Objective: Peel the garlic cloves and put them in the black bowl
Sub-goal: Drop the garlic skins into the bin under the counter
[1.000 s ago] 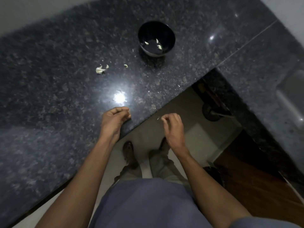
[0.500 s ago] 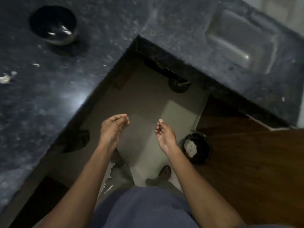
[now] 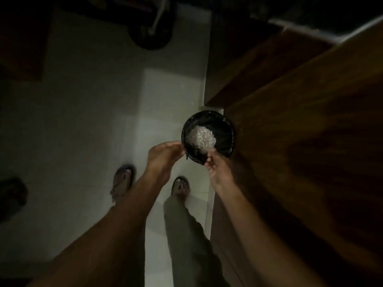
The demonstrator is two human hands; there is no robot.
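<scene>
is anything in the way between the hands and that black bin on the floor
Nothing visible. The left hand and right hand are at the near rim of the black bin, whose top is open over a pale pile. No bowl or garlic shows.

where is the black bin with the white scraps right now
In the head view the round black bin stands on the pale floor, right of centre, against the brown wooden cabinet, just beyond both hands.

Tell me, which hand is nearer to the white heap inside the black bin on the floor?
Right, though only slightly. The right hand sits over the near rim of the bin, just below the white heap. The left hand is at the bin's left edge, outside it.
</scene>
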